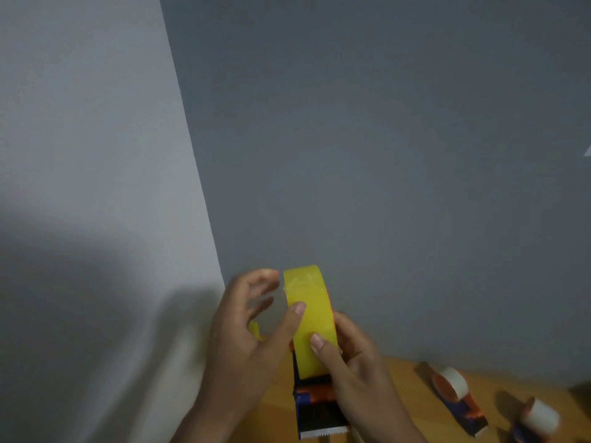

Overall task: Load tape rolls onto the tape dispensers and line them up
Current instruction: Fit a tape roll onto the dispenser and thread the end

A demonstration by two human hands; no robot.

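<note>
A yellow tape roll sits upright on a blue, black and orange tape dispenser, which is held up above the wooden table. My left hand presses its thumb on the roll's outer face, its other fingers spread loosely to the left of the roll. My right hand grips the dispenser and roll from the right, thumb on the tape face. The dispenser's serrated blade points toward me.
Two more dispensers loaded with white tape rolls lie on the table at the right: one nearer the middle, another by the lower right corner. Grey walls meet in a corner behind the hands.
</note>
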